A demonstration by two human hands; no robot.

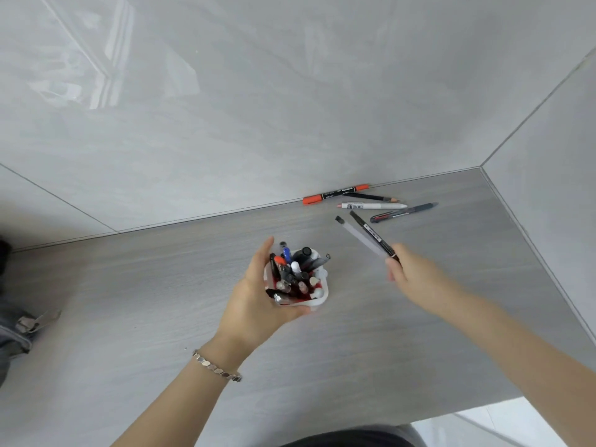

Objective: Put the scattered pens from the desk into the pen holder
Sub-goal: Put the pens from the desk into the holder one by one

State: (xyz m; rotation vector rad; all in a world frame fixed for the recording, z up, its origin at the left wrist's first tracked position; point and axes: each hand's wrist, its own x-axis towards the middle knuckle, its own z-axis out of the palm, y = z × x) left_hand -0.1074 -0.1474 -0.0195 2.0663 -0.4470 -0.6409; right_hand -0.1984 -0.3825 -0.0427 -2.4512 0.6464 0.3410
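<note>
A white pen holder (pixel 322 296) packed with several pens stands mid-desk. My left hand (pixel 258 296) wraps around its left side. My right hand (pixel 411 274) hovers to the right of the holder, shut on two pens: a black pen (pixel 371 235) and a pale grey one (pixel 356 235), both pointing up and left. Loose on the desk near the back wall lie an orange marker (pixel 335 194), a dark pencil (pixel 374 197), a white pen (pixel 372 206) and a dark blue pen (pixel 404 212).
The grey wood-grain desk (pixel 161 301) meets glossy grey walls at the back and at the right. A dark grey bag (pixel 16 330) sits at the left edge. The desk's front edge runs at lower right, with pale floor (pixel 516 424) beyond.
</note>
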